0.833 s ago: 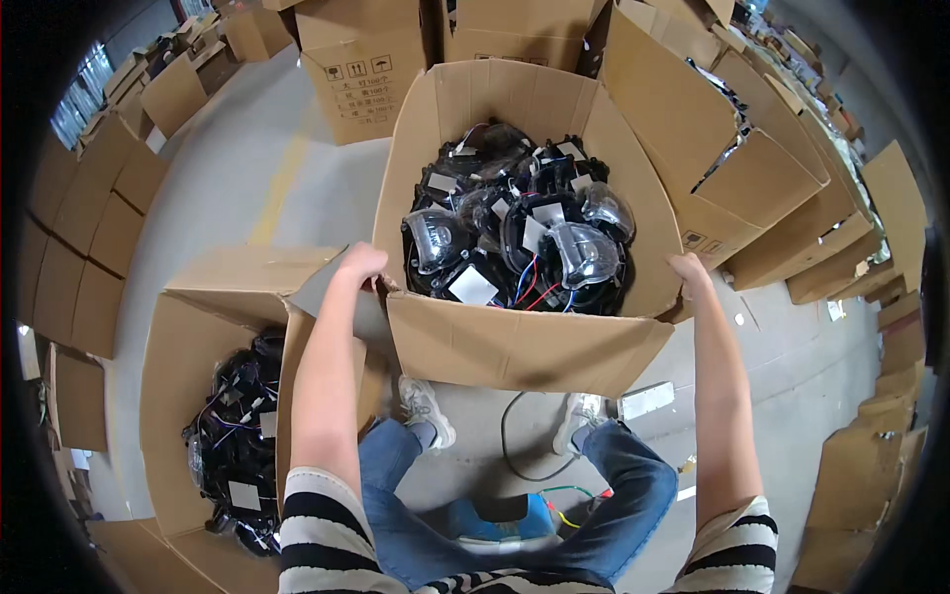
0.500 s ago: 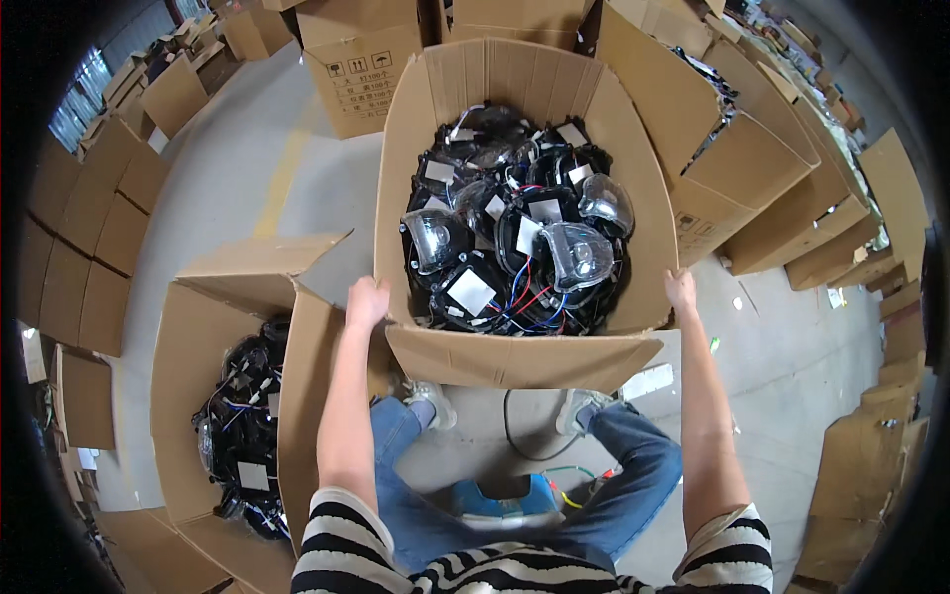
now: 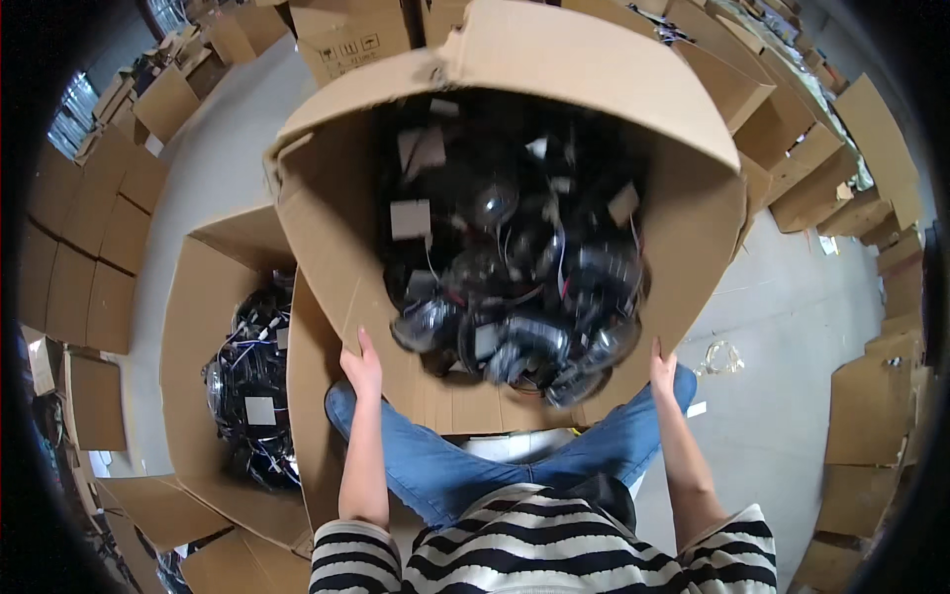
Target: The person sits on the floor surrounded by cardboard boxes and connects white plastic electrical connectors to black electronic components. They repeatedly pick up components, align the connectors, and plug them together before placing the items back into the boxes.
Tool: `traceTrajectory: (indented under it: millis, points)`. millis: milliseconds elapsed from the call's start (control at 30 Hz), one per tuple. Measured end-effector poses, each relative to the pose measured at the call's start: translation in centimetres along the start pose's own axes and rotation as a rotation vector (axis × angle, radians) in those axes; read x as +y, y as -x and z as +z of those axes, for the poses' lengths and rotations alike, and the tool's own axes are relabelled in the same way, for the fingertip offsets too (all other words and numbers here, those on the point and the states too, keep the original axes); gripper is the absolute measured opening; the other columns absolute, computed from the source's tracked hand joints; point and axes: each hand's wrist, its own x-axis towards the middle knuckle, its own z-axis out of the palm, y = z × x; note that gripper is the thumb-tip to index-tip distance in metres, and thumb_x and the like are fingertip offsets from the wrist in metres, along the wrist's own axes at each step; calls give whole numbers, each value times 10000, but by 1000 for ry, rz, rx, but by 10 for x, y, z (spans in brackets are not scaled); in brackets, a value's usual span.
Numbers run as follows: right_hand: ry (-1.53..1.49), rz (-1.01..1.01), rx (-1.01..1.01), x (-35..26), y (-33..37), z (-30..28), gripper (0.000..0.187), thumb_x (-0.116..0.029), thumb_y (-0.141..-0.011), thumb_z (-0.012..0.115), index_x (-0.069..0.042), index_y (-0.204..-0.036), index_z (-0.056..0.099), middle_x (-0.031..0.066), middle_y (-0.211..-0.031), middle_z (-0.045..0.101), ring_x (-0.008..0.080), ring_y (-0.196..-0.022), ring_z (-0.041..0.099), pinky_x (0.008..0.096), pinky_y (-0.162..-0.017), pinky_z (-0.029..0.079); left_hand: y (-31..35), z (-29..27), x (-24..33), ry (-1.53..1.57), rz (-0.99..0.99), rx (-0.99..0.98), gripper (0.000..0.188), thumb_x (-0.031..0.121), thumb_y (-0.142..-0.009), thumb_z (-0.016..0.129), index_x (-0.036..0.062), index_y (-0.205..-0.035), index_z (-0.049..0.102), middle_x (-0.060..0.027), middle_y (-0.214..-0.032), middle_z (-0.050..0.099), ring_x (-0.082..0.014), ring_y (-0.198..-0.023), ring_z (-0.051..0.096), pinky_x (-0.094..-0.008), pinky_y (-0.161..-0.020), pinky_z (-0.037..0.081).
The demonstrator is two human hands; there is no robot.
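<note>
A large cardboard box [image 3: 594,59] is tipped steeply toward me, its mouth facing my body and its far flap raised. Inside lies a heap of black motorcycle headlamps [image 3: 505,267] with clear lenses, white labels and thin coloured wires; the nearest ones are smeared by motion. On the box's left side wall my left hand [image 3: 364,370] grips the edge, thumb pointing up. My right hand [image 3: 663,370] is closed on the opposite edge. The box's near end rests close to my knees.
To my left stands a second open cardboard box [image 3: 188,337] with more black headlamps [image 3: 259,396]. Cartons [image 3: 341,45] line the back, and stacked boxes [image 3: 59,238] stand far left. On the right floor [image 3: 762,307] lies a clear plastic piece [image 3: 722,357]; cartons [image 3: 866,406] stand beyond.
The box has tilted toward me, its far end rising. Headlamps inside have slid to the near end. Both hands have come down and closer to my body with its edges.
</note>
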Motion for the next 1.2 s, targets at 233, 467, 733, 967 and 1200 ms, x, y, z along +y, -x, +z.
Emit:
traceTrajectory:
  millis: [233,467,733,967,1200]
  points:
    - [58,-98,152,-1,-15,13,326,-268,-834,479,27,-955,545,205,-820,591,223,-788,561,329,-707,411,-15,4,-16,-152,131,189,341,234,-823,504,-97,-893,543,-247,-841,582,-351,-794,571,-377,-690,432]
    - [41,-45,145,-14,-15,19,342,-301,-826,485,14,-939,551,180,-832,595,235,-802,557,337,-697,411,-20,20,2,-127,183,207,415,301,-839,483,-108,-801,542,-180,-724,593,-238,-647,547,-357,-600,421]
    - [-49,-104,-101,-30,31,-7,444,-287,-796,502,20,-1112,451,198,-1041,539,276,-945,537,350,-822,409,-33,-10,-41,-6,-22,31,369,273,-855,473,-84,-831,562,-88,-710,565,-134,-601,480,-294,-535,418]
    - [-187,406,360,133,124,-146,193,-146,-814,480,17,-829,582,37,-631,559,94,-570,494,217,-532,400,-34,-3,-28,47,-58,-71,396,232,-847,470,-104,-1055,481,-156,-1020,537,-211,-845,538,-300,-710,460]
    - [-38,646,84,238,127,-108,283,-285,-755,503,-20,-741,600,78,-634,580,147,-588,542,283,-568,424,-48,-22,-24,-129,-130,-16,436,254,-818,493,-68,-1108,448,-159,-1066,496,-262,-897,519,-366,-711,461]
